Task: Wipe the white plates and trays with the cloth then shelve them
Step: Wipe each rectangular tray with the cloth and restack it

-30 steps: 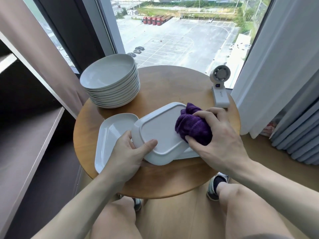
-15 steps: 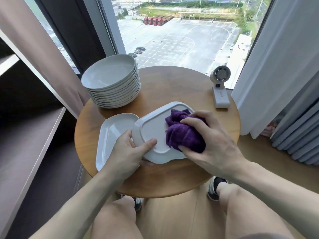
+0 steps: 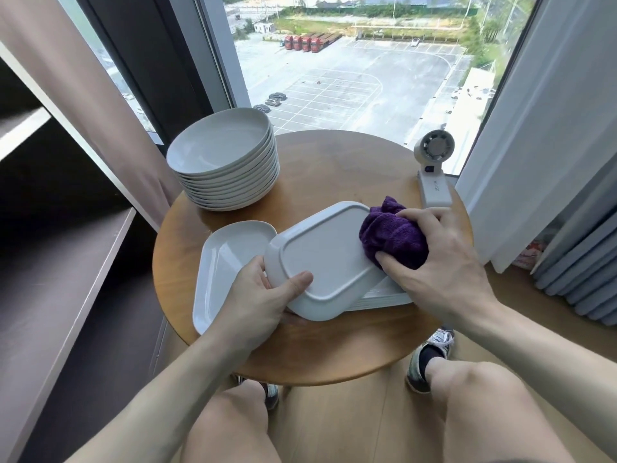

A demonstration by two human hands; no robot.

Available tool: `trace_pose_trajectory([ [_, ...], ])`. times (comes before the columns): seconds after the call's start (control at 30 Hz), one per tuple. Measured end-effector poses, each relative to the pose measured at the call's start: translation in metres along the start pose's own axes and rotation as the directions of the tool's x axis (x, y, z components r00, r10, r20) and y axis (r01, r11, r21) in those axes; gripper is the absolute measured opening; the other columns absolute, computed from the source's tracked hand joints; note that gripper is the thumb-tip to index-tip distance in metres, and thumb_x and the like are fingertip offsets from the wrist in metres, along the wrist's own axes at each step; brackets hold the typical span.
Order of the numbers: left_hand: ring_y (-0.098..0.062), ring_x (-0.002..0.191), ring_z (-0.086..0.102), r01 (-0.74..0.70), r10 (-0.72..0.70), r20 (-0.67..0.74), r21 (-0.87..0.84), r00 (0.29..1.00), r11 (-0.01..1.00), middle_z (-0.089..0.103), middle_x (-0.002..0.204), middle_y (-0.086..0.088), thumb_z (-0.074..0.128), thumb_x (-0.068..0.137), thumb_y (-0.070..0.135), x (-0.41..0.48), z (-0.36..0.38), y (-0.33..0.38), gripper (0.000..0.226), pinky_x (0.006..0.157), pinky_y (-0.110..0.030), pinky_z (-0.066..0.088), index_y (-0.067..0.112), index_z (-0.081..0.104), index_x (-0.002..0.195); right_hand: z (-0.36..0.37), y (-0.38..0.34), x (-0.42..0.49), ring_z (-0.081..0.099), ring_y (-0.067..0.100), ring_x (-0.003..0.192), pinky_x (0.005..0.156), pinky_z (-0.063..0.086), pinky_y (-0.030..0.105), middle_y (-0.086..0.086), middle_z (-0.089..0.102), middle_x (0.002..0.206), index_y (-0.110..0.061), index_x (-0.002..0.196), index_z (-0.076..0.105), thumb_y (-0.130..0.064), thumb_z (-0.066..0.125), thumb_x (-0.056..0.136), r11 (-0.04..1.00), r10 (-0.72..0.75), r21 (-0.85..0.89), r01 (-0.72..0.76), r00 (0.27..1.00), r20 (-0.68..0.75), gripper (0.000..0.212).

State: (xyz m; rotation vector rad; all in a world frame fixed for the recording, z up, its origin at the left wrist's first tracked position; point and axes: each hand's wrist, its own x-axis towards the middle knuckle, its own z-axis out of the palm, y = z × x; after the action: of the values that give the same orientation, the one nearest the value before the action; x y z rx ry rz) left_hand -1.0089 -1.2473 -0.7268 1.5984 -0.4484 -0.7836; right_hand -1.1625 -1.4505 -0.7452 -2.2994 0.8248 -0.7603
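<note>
Gripping the near-left corner of an upturned white rectangular tray [image 3: 324, 259]: left hand [image 3: 253, 302], thumb on its base. Right hand [image 3: 444, 262] curls round a bunched purple cloth [image 3: 390, 235], which presses on the tray's far-right end. Round wooden table [image 3: 334, 349] lies beneath; stacked white round plates [image 3: 227, 162] stand beyond, far left.

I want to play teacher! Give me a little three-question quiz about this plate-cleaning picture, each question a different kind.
1. True or false: the tray gripped by the left hand is turned bottom up.
2. Which hand grips the cloth? A: the left hand. B: the right hand. C: neither.
3. Fill in: the stack of round plates stands on the wooden ____.

Key: 1 true; 2 B; 3 table.
</note>
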Motion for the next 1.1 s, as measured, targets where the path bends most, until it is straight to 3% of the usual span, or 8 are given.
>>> trace_pose_trajectory([
  [0.17,-0.023,0.086,0.077,-0.012,0.012,-0.004,-0.008,1.000,1.000,0.078,0.101,-0.004,0.078,0.071,0.034,0.000,0.000,-0.001,0.052,0.054,-0.030,0.059,0.013,0.059,0.115,0.006,-0.004,-0.008,0.055,0.014,0.108,0.088,0.041,0.029,-0.014,0.042,0.124,-0.045,0.130,0.052,-0.054,0.077,0.079,1.000,-0.023,0.004,0.023,1.000,0.008,0.057],
  [0.33,-0.023,0.090,0.077,-0.035,0.035,-0.006,0.001,0.999,0.999,0.078,0.103,-0.002,0.079,0.071,0.037,-0.001,0.000,-0.003,0.054,0.057,-0.030,0.060,0.015,0.059,0.116,0.009,-0.015,-0.019,0.056,0.013,0.109,0.087,0.042,0.027,-0.016,0.041,0.127,-0.045,0.129,0.052,-0.052,0.078,0.078,0.997,-0.063,0.037,0.063,0.998,0.019,0.058],
  [0.43,-0.023,0.092,0.076,-0.054,0.054,-0.014,0.010,0.998,0.998,0.078,0.106,-0.002,0.079,0.070,0.038,0.000,-0.001,-0.005,0.055,0.060,-0.031,0.061,0.017,0.059,0.117,0.011,-0.027,-0.031,0.053,0.011,0.120,0.095,0.048,0.031,-0.015,0.042,0.131,-0.042,0.130,0.055,-0.055,0.077,0.076,0.989,-0.139,0.066,0.135,0.989,0.054,0.059],
  [0.53,-0.025,0.096,0.076,-0.068,0.069,-0.024,0.030,0.997,0.997,0.078,0.107,-0.003,0.078,0.071,0.041,0.003,-0.003,-0.007,0.054,0.068,-0.036,0.061,0.019,0.059,0.117,0.014,-0.039,-0.045,0.054,0.010,0.119,0.099,0.049,0.030,-0.014,0.043,0.133,-0.039,0.132,0.055,-0.056,0.075,0.076,0.966,-0.248,0.109,0.235,0.960,0.128,0.062],
  [0.7,-0.022,0.085,0.077,-0.059,0.059,-0.013,0.009,0.998,0.998,0.078,0.101,-0.005,0.080,0.070,0.041,0.003,-0.004,-0.006,0.055,0.058,-0.030,0.059,0.018,0.060,0.116,0.014,-0.039,-0.049,0.055,0.014,0.121,0.101,0.047,0.028,-0.008,0.045,0.137,-0.034,0.135,0.057,-0.050,0.076,0.077,0.916,-0.400,0.120,0.383,0.897,0.188,0.063],
  [0.87,-0.022,0.089,0.077,-0.041,0.042,-0.026,0.020,0.999,0.999,0.078,0.104,-0.004,0.077,0.074,0.032,0.004,-0.004,-0.002,0.051,0.057,-0.030,0.060,0.016,0.060,0.119,0.006,-0.025,-0.028,0.054,0.015,0.122,0.098,0.051,0.039,-0.011,0.044,0.135,-0.035,0.133,0.059,-0.054,0.072,0.076,0.953,-0.303,0.063,0.297,0.943,0.138,0.062],
  [0.97,-0.020,0.085,0.077,-0.058,0.058,-0.041,0.000,0.998,0.998,0.079,0.100,-0.003,0.076,0.077,0.027,0.003,-0.003,0.001,0.043,0.052,-0.028,0.058,0.015,0.061,0.116,0.001,-0.011,-0.011,0.052,0.005,0.112,0.094,0.047,0.029,-0.014,0.044,0.129,-0.038,0.130,0.058,-0.051,0.079,0.075,0.987,-0.154,0.060,0.151,0.987,0.043,0.060],
  [1.1,-0.021,0.085,0.077,-0.065,0.064,-0.045,-0.003,0.997,0.998,0.079,0.099,-0.004,0.073,0.087,0.016,0.003,-0.003,0.002,0.032,0.054,-0.027,0.058,0.013,0.061,0.116,-0.004,0.001,0.003,0.047,-0.003,0.107,0.094,0.043,0.026,-0.015,0.045,0.124,-0.038,0.129,0.060,-0.045,0.084,0.075,0.999,-0.018,0.044,0.018,1.000,0.006,0.060],
])
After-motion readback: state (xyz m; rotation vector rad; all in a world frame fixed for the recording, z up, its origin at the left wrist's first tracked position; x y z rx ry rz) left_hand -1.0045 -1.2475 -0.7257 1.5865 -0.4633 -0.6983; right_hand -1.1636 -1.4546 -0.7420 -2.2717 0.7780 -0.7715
